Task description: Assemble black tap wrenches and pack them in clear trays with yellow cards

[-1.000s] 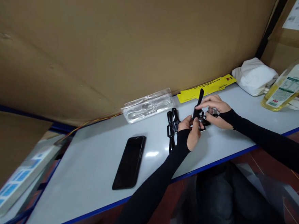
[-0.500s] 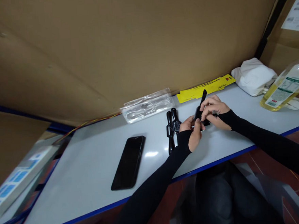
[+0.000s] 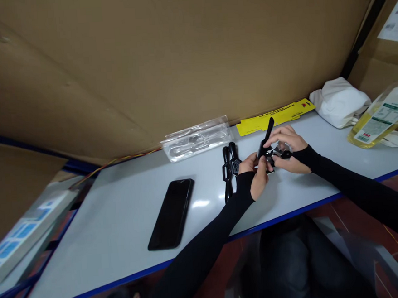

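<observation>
A black spokeshave (image 3: 269, 129) is held just above the table, one handle pointing up and away. My left hand (image 3: 257, 172) is closed on its middle part, thumb and fingers pinching it. My right hand (image 3: 289, 145) is at the same tool from the right, its fingertips against the body and its thumb lower down. Between and beneath my right fingers show black and silvery metal parts (image 3: 283, 152), too small and covered to make out fully. Left of my left hand, two black spokeshave bodies (image 3: 227, 172) lie side by side, the nearer ends partly behind my wrist.
A black phone (image 3: 171, 214) lies on the grey table (image 3: 112, 227). Clear plastic blister packs (image 3: 196, 140) and yellow printed cards (image 3: 275, 116) rest along the cardboard wall. A white cloth bundle (image 3: 338, 100) and a bottle of yellow liquid (image 3: 377, 120) stand at right.
My right fingers have spread a little and shifted on the spokeshave, so more of the metal parts shows beneath them. My left hand keeps its grip.
</observation>
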The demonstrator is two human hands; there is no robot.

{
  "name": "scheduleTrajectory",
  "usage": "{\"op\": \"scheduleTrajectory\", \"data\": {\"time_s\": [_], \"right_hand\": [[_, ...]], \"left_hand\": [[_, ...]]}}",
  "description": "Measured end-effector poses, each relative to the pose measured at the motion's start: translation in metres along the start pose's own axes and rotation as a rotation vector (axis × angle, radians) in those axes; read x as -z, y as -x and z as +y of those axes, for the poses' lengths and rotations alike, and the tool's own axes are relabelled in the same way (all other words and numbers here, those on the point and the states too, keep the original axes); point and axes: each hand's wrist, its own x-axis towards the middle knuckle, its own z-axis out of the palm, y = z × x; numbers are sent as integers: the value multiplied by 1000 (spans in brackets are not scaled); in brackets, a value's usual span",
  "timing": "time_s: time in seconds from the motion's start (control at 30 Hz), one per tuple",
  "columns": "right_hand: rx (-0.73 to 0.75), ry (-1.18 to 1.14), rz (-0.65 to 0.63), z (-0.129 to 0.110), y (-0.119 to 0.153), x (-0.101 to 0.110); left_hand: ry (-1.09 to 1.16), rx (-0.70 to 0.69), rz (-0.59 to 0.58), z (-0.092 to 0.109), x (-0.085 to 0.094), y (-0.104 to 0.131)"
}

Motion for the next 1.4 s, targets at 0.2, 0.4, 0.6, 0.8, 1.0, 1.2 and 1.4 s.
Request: {"op": "scheduleTrajectory", "data": {"time_s": [0.2, 0.4, 0.6, 0.8, 1.0, 1.2, 1.4], "right_hand": [[13, 12, 17, 2, 0, 1], [-83, -5, 22, -2, 1, -3], [-58, -26, 80, -2, -1, -2], [-35, -11, -7, -4, 0, -2], [-54, 22, 24, -2, 1, -2], [-44, 27, -28, -2, 2, -3], [-74, 15, 26, -3, 1, -2]], "left_hand": [[-6, 15, -12, 2, 1, -1], [13, 5, 30, 10, 0, 0], [26, 16, 21, 8, -1, -1], [28, 14, 24, 9, -2, 0], [33, 13, 31, 6, -1, -1], [13, 9, 0, 5, -2, 0], [28, 22, 32, 9, -1, 0]]}}
